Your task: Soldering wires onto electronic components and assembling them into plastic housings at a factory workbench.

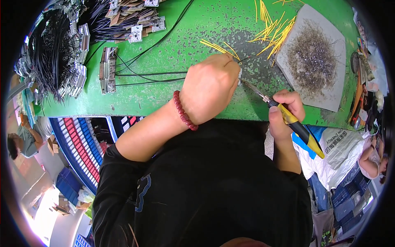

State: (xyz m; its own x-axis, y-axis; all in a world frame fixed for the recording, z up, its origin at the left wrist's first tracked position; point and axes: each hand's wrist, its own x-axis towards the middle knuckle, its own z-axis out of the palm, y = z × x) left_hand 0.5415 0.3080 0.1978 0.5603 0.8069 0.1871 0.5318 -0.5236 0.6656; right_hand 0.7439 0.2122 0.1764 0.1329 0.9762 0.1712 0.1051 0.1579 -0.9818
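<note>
My left hand (212, 84), with a dark red bead bracelet (185, 110) on its wrist, is closed over the bench; the back of the hand hides its fingertips and what they hold. Black wires (152, 74) run under it from a metal connector strip (108, 70) lying to its left. At its right edge peeks a small whitish board (240, 77). My right hand (288, 109) grips a yellow and black soldering iron (302, 133), whose tip points up and left, close beside that board. Several thin yellow pieces (220, 47) lie just beyond my left hand.
On the green bench (177, 37), a grey slab (284, 61) covered with dark residue stands at right, beside scattered yellow strips (279, 37). Bundled black wires with metal connectors (53, 53) and piled small boards (135, 33) fill the far left. A white sack (337, 152) is below the right edge.
</note>
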